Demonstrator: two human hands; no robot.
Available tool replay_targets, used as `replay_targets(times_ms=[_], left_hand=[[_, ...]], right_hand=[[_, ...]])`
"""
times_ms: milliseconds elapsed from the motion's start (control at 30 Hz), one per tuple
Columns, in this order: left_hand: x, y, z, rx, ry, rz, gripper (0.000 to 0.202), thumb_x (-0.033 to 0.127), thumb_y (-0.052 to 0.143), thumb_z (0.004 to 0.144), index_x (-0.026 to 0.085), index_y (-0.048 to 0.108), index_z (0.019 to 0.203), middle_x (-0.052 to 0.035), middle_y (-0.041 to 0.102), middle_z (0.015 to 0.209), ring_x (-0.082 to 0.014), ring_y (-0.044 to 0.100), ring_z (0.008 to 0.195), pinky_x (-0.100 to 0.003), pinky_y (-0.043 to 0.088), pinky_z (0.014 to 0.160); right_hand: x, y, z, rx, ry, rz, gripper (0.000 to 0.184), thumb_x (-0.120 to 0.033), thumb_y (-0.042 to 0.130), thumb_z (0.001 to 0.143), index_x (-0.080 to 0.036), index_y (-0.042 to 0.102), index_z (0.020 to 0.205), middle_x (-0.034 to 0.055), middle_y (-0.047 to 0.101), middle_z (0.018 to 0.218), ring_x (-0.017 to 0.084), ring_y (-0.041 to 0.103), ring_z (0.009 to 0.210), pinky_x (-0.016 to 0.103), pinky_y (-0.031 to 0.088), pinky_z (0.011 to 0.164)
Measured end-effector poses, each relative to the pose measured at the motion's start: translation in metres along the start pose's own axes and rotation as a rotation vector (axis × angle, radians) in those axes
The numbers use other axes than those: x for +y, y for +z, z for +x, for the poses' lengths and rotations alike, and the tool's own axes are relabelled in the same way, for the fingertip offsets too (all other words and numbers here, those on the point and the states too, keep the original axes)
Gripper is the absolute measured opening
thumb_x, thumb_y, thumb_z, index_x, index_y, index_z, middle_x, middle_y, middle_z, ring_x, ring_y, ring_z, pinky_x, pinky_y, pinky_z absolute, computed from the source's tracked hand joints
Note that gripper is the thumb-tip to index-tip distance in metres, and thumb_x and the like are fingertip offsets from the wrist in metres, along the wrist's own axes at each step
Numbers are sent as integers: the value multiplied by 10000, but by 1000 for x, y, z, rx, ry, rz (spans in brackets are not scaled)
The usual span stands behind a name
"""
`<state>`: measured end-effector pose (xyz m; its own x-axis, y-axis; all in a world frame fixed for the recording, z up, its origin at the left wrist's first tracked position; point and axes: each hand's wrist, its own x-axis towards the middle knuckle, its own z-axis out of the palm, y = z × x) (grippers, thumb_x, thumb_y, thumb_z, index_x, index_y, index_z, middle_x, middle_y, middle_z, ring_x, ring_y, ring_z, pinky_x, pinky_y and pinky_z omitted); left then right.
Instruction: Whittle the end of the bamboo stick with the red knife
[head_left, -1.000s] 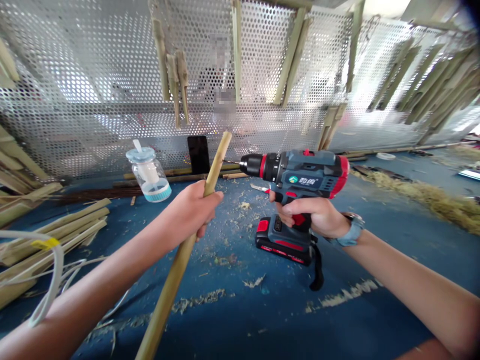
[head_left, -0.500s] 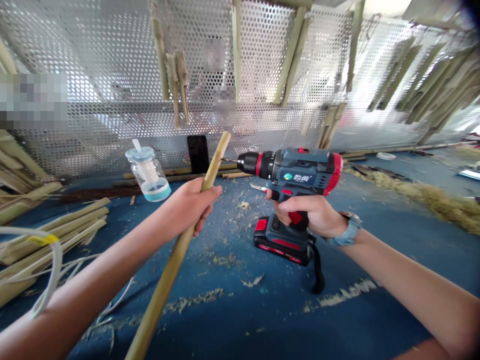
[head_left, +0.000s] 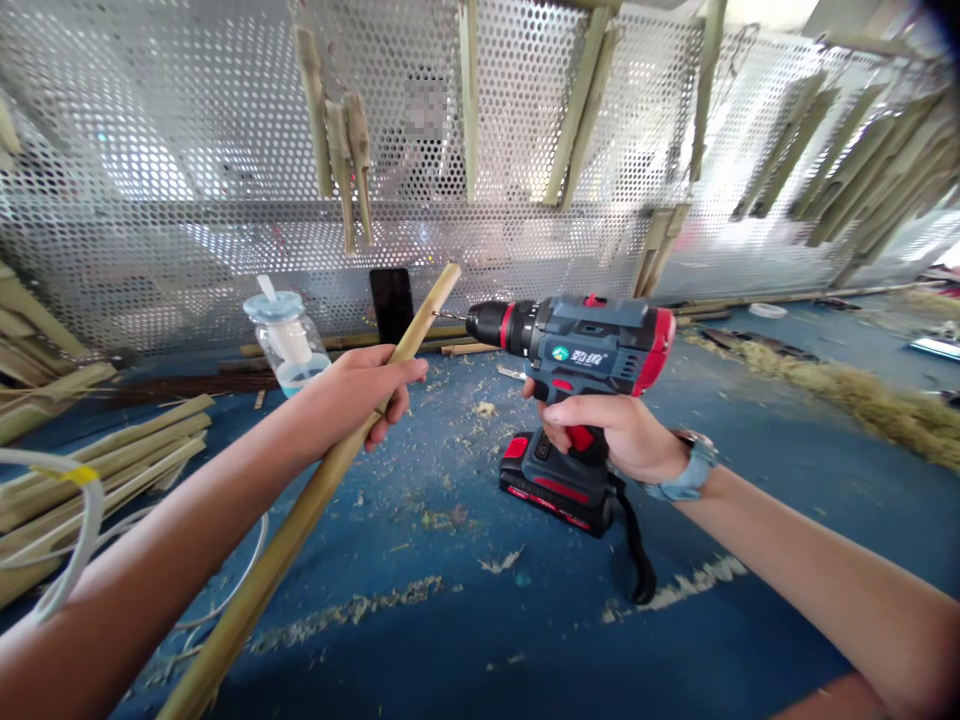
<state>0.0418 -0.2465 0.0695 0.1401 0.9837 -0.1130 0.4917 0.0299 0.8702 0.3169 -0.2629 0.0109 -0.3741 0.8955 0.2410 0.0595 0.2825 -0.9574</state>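
Note:
My left hand is closed round a long bamboo strip, which slants from the lower left up to its free end in the middle of the view. In my right hand is a blue, black and red cordless drill, gripped by its handle with the battery at the bottom. The thin drill bit points left, its tip at the side of the strip near the upper end. Whether the tip has entered the bamboo I cannot tell.
Bamboo strips lie in a pile at left beside a white cable. A lidded clear cup and a black phone stand before the perforated metal panel. A small blade lies behind the drill; shavings cover the blue table.
The bamboo strip has tilted further over, its lower end swinging left. My left hand has moved left and slightly down with it, and the drill has shifted a little left.

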Motion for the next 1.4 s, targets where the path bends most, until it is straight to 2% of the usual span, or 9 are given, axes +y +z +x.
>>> replay_targets(times_ms=[200, 300, 433, 567, 833, 933, 1033, 1233, 1400], left_hand=[[4, 1, -1, -4, -28, -20, 166, 262, 537, 1054, 206, 604, 913, 76, 560, 547, -80, 462, 319, -210, 392, 318], [1, 3, 2, -26, -38, -42, 192, 260, 493, 1065, 233, 570, 891, 102, 465, 486, -85, 386, 287, -213, 349, 286], [-3, 1, 1, -63, -37, -42, 330, 279, 468, 1069, 260, 455, 740, 101, 399, 428, -88, 330, 270, -216, 319, 266], [-4, -2, -2, -91, -28, -18, 448, 326, 465, 1072, 267, 398, 633, 80, 369, 374, -90, 308, 271, -221, 325, 276], [-11, -16, 11, -28, -49, 40, 545, 319, 456, 1080, 255, 371, 545, 59, 362, 345, -83, 324, 293, -219, 340, 324], [-16, -23, 18, 7, -85, 73, 492, 340, 499, 1093, 223, 452, 618, 99, 382, 427, -70, 341, 339, -208, 348, 364], [-22, -27, 21, 28, -119, 111, 371, 452, 585, 1069, 174, 605, 825, 99, 495, 600, -54, 396, 420, -198, 382, 415], [-27, -20, 14, 5, -108, 155, 340, 491, 634, 1032, 155, 675, 1071, 15, 661, 870, -105, 597, 633, -246, 520, 550], [-19, -11, 6, 4, -113, 157, 340, 487, 628, 1036, 158, 672, 1108, 6, 670, 895, -108, 605, 644, -250, 530, 557]], right_hand=[[-6, 4, -1, 32, 24, -14, 183, -337, 662, 818, -207, 700, 940, -29, 609, 561, 161, 528, 527, 343, 432, 616], [-6, 2, -2, 4, 35, -30, 151, -335, 657, 820, -215, 707, 896, -8, 634, 599, 177, 554, 572, 362, 453, 657], [-4, -4, -2, -75, 25, -32, 138, -321, 645, 842, -212, 712, 894, 9, 670, 689, 169, 553, 600, 363, 444, 673], [-3, -9, 1, -65, 4, -36, 120, -302, 649, 811, -209, 693, 873, 6, 652, 688, 179, 584, 664, 362, 458, 727], [-6, -11, 56, -129, 14, -131, 180, -271, 656, 709, -179, 682, 862, 14, 674, 791, 119, 520, 541, 329, 434, 598], [-8, -10, 80, -156, -33, -180, 158, -246, 675, 673, -185, 668, 819, 3, 660, 757, 118, 528, 540, 318, 436, 585], [-7, -10, 92, -202, -31, -145, 140, -236, 652, 665, -184, 655, 795, 2, 650, 710, 118, 528, 535, 303, 422, 557], [-9, -15, 86, -250, 93, -65, 189, -252, 653, 671, -164, 674, 837, -12, 621, 656, 107, 511, 474, 297, 405, 524], [-14, -22, 79, -261, 96, -95, 152, -239, 681, 671, -166, 695, 803, 24, 689, 762, 109, 520, 520, 313, 445, 571]])
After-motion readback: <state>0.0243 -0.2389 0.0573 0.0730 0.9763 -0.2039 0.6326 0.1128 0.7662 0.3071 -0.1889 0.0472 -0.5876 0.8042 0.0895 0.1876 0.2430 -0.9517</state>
